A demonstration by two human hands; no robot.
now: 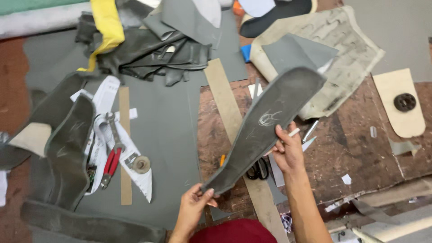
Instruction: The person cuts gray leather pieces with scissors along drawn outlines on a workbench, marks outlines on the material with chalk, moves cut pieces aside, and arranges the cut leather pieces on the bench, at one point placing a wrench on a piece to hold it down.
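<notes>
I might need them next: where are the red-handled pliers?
The red-handled pliers lie left of both hands on the grey sheet, beside the small tape roll.

Long sole-shaped piece of dark grey material (265, 130): matte charcoal, with a pale chalk scribble near its middle. Flat grey sheet (166, 130) beneath: uniform mid grey. Worn wooden counter (355, 144): mottled brown with whitish scratches. Metal pliers (111, 157): red handles, silver head. Draped cloth strip (107, 22): bright yellow. Cardboard pattern piece (398, 101): tan, bearing a black round disc (404, 102). Small scissors (258, 170): black handles.
</notes>
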